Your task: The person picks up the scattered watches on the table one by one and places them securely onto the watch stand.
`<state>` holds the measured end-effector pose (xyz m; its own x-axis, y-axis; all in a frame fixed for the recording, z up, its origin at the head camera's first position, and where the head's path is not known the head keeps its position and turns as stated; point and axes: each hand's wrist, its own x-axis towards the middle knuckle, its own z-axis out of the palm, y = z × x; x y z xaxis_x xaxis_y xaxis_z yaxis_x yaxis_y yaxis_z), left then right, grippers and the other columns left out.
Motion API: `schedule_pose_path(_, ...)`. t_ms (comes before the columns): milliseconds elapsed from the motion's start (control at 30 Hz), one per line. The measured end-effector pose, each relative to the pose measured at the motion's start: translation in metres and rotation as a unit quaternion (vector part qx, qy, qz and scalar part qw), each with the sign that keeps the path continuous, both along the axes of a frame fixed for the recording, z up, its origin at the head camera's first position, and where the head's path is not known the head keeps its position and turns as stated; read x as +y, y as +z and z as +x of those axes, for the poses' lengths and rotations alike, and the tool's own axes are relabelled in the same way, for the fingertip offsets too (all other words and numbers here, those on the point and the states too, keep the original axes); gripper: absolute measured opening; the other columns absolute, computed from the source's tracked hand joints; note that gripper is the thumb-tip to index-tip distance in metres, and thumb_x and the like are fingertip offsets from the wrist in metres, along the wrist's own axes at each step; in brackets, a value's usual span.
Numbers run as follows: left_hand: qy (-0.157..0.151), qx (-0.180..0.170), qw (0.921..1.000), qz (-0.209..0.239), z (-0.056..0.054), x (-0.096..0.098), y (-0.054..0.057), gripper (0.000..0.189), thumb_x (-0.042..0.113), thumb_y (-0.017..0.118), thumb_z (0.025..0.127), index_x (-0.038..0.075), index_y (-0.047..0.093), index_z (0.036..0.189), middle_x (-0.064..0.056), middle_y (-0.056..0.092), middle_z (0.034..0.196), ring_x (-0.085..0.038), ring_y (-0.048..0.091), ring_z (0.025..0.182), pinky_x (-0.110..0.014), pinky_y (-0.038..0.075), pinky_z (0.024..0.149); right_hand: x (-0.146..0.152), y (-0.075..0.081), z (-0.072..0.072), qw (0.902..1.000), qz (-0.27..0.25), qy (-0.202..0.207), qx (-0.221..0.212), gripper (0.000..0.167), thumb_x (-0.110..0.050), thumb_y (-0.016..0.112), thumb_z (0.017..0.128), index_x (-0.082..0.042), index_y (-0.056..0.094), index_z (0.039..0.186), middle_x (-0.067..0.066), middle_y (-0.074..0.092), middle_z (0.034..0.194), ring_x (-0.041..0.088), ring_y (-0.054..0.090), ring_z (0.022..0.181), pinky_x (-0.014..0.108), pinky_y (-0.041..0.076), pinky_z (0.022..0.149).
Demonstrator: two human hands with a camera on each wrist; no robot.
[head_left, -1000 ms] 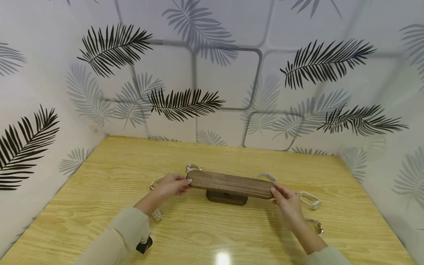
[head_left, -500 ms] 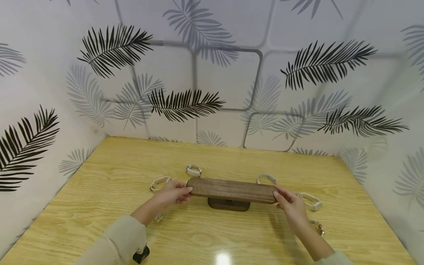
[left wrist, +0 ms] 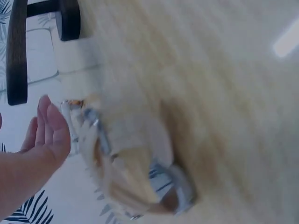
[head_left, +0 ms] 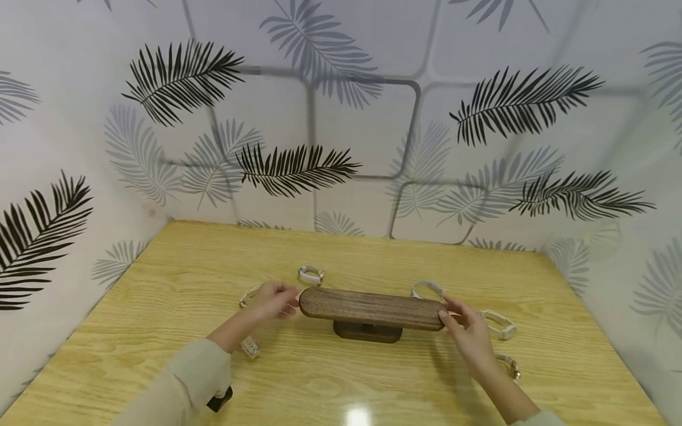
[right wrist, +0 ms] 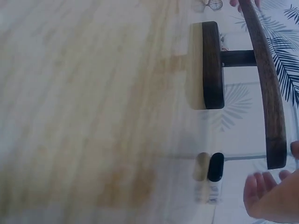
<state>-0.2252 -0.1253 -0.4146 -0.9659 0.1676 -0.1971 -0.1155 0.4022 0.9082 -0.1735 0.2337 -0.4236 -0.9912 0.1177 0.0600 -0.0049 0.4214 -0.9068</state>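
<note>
A dark wooden T-shaped stand, a long round-ended bar on a short post and flat base, stands upright on the table. My left hand is just off the bar's left end, fingers loosely bent and holding nothing; the left wrist view shows a gap between the hand and the bar. At the other end my right hand pinches the bar's tip, thumb in front. Behind the bar lie a white-banded watch and a pale band.
Pale-strapped watches lie beside the left wrist and right of the right hand. A gold-toned watch is by the right forearm. A black item shows beside the left sleeve. A leaf-patterned wall rises behind the table.
The stand has shifted toward me and settled. My left hand has let go of the bar's left end and drawn off leftward; my right hand stays at the right end.
</note>
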Motion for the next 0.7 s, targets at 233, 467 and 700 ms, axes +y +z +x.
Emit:
schedule_pose_path(233, -0.017, 0.154, 0.9814, -0.113, -0.028, -0.002, 0.006, 0.029, 0.017, 0.054, 0.095, -0.006, 0.058, 0.113, -0.021, 0.060, 0.109, -0.028, 0.061, 0.085, -0.029, 0.053, 0.065, -0.009, 0.002, -0.007, 0.9449, 0.210, 0.093, 0.233, 0.058, -0.009, 0.073, 0.078, 0.003, 0.048, 0.130, 0.025, 0.049, 0.128, 0.039, 0.045, 0.114, 0.057, 0.041, 0.088)
schedule_pose_path(467, -0.067, 0.175, 0.9710, -0.149, -0.045, 0.013, 0.001, 0.029, 0.006, 0.056, 0.092, -0.007, 0.057, 0.117, -0.023, 0.059, 0.115, -0.029, 0.059, 0.091, -0.036, 0.053, 0.077, -0.012, 0.003, -0.010, 0.8785, 0.357, 0.177, 0.263, 0.069, -0.019, 0.080, 0.069, 0.001, 0.052, 0.128, 0.021, 0.051, 0.124, 0.042, 0.047, 0.115, 0.060, 0.042, 0.090)
schedule_pose_path(700, -0.105, 0.155, 0.9578, -0.218, -0.052, 0.021, -0.003, 0.029, 0.004, 0.054, 0.092, -0.003, 0.060, 0.119, -0.021, 0.060, 0.118, -0.033, 0.060, 0.100, -0.036, 0.051, 0.074, -0.010, 0.001, -0.009, 0.8708, 0.374, 0.164, 0.274, 0.065, -0.016, 0.079, 0.069, 0.001, 0.055, 0.126, 0.021, 0.054, 0.118, 0.039, 0.050, 0.110, 0.055, 0.046, 0.087)
